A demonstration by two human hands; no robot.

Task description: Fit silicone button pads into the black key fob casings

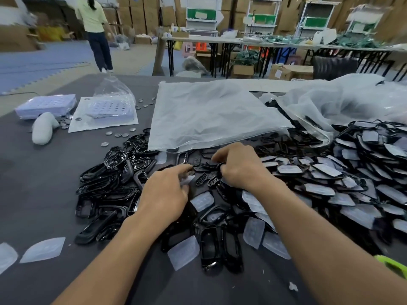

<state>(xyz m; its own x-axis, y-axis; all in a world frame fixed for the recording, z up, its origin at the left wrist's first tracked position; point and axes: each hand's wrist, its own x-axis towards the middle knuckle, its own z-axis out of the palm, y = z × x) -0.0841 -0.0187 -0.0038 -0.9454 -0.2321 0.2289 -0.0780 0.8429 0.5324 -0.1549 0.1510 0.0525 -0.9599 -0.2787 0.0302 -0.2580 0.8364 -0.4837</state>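
Observation:
My left hand (pixel 165 193) pinches a small translucent silicone pad (pixel 187 179) between thumb and fingers over the middle of the pile. My right hand (pixel 239 166) curls round a black key fob casing (pixel 217 167) just to the right of it. Loose black casings (pixel 110 186) are heaped at the left and below my hands. Several milky silicone pads (pixel 202 200) lie among them. At the right lies a big heap of casings with pads in them (pixel 361 172).
A large clear plastic bag (pixel 211 113) lies flat behind the pile, with more crumpled bags (pixel 343 100) at the right. White trays (pixel 46 105) and round coin cells (pixel 120 134) sit at the far left. Two pads (pixel 43 249) lie near the front left. A person (pixel 94 29) stands far off.

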